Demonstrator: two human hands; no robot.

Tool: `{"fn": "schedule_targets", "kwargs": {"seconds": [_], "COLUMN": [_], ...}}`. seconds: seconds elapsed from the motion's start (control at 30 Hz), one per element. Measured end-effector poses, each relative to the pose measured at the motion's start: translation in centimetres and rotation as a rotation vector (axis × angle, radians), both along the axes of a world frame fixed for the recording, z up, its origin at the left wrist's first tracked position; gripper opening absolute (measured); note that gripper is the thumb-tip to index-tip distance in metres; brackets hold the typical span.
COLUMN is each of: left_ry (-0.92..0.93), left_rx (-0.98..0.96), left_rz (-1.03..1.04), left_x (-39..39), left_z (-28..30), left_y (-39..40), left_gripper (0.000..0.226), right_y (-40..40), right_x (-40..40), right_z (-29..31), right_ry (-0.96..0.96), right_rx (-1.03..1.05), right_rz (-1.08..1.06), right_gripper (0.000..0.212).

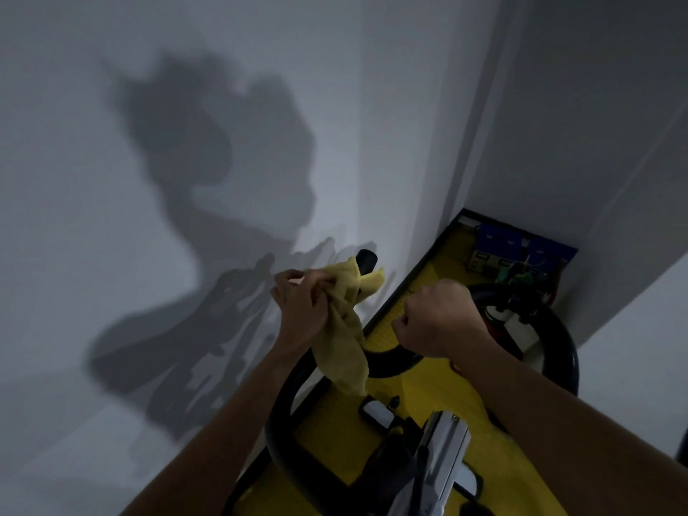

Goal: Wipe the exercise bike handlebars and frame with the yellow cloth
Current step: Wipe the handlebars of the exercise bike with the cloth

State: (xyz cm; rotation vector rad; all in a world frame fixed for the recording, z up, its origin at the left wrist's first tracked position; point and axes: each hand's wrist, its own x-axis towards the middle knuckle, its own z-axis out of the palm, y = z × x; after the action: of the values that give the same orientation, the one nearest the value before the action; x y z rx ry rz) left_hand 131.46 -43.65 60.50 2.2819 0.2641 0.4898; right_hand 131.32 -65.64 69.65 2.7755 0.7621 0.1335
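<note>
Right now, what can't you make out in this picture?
- Head view: the left handlebar where the yellow cloth, held by the left hand, covers it.
- The bar under the right hand.
- Bike frame: cut off by the bottom edge.
- Corner clutter: too small and dim.

You're in a corner of a small indoor workout room, a home gym by the look of it: the black exercise bike handlebars (391,361) and chrome post (443,452) stand on yellow floor mats (458,389), plain white walls (372,87) close in, and blue boxes (521,243) sit in the corner.
</note>
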Motion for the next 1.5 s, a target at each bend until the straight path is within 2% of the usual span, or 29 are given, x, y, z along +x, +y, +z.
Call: {"fn": "schedule_targets", "kwargs": {"seconds": [0.07,0.1,0.17,0.23,0.33,0.43,0.7,0.9,1.0,1.07,1.23,1.4,1.5], "left_ry": [-0.049,-0.073,-0.064,0.0,-0.012,-0.045,0.04,-0.208,-0.198,-0.207,-0.35,-0.462,-0.462], "left_rx": [0.106,0.08,-0.025,0.092,0.351,0.365,0.198,0.123,-0.027,-0.213,-0.599,-0.684,-0.703], "left_rz": [0.001,-0.036,-0.132,-0.151,-0.152,-0.165,-0.099,0.009,0.043,0.058,0.054,0.185,0.269], "left_x": [-0.3,-0.7,-1.5,-1.9,-1.8,-1.5,-1.6,-1.3,-1.2,-1.1,-2.1,-3.6,-3.8], "left_z": [0.0,0.6,2.2,3.2,3.3,3.5,4.6,5.7,7.0,8.4,13.1,16.1,17.6], "left_y": [-0.2,-0.5,-1.1,-1.6,-1.3,-0.8,-0.1,0.4,0.3,0.2,1.7,5.4,8.2], "left_gripper": [0.024,0.025,0.041,0.052,0.041,0.033,0.03,0.03,0.029,0.029,0.026,0.03,0.021], "right_y": [0.0,0.0,0.0,0.0,0.0,0.1,0.1,0.0,0.0,0.0,0.0,0.1,0.0], "right_x": [0.0,0.0,0.0,-0.1,-0.1,-0.2,-0.1,0.1,0.1,0.1,0.0,-0.2,-0.1], "right_z": [0.0,0.0,0.0,-0.1,-0.1,0.0,-0.1,-0.4,-0.5,-0.3,0.0,0.0,0.0], "right_ry": [-0.003,-0.004,-0.006,-0.009,-0.01,-0.009,-0.004,-0.012,-0.028,-0.027,0.009,0.008,0.006], "right_rx": [0.002,0.003,0.007,0.013,0.012,0.007,0.008,0.028,0.032,0.031,0.014,0.008,0.02], "right_rz": [0.001,0.003,0.005,0.008,0.005,0.0,0.003,0.004,0.014,0.009,-0.004,-0.013,-0.005], "right_gripper": [0.052,0.051,0.051,0.051,0.051,0.05,0.051,0.049,0.049,0.05,0.05,0.049,0.047]}}
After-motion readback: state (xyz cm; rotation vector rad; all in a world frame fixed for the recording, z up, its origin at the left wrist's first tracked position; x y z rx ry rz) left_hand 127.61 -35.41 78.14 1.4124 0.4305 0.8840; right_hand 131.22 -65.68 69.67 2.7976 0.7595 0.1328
